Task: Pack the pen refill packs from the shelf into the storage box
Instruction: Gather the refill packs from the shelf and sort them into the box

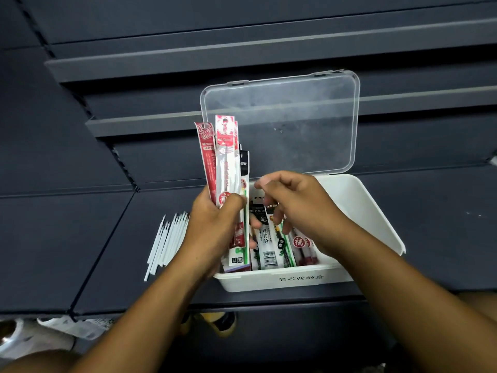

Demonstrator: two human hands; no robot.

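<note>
Left hand (215, 224) grips a fan of refill packs (223, 168) upright at the storage box's (376, 219) nine o'clock edge; right hand (293, 203), loosely curled, empty, hovers over packed refills (271, 246); loose white refills (166, 240) lie at nine o'clock on the shelf (67, 238)

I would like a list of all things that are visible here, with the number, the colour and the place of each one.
box: one, white, on the dark shelf, open.
lid: one, clear, hinged up behind the box.
packs in hand: several, mostly red and white, one with a black top, upright in the left hand.
packs in box: several, black, white, green and red, lying in the left part of the box.
loose refills: a bundle, white, on the shelf left of the box.
shelf: dark grey, more tiers behind.
left hand: closed on the upright packs.
right hand: over the box, fingers curled; it hides whether it grips a pack.
</note>
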